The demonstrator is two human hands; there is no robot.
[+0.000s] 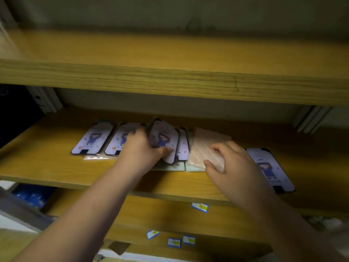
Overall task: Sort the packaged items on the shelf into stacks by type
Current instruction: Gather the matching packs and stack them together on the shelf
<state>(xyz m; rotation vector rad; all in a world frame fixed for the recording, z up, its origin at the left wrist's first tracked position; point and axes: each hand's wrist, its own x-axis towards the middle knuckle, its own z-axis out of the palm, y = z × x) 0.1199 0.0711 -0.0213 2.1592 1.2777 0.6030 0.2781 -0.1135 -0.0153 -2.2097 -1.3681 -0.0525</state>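
Observation:
Several packaged phone cases with a purple cartoon figure lie along the wooden shelf (47, 167). My left hand (140, 148) grips one tilted cartoon case (164, 138), lifted above the others. Two more cartoon cases (92, 138) lie flat to its left, another (182, 146) stands partly hidden behind the held one, and one (270, 169) lies at the right. My right hand (232, 163) holds a pink packaged item (205, 146) by its near corner. Pale green packages (173, 167) lie underneath in the middle.
An upper wooden shelf (170, 80) overhangs the working shelf. On the lower shelf (170, 218) lie small blue-and-white cards (199, 207). Blue objects (32, 195) sit at the lower left. Metal brackets (45, 99) hold the shelf at both sides.

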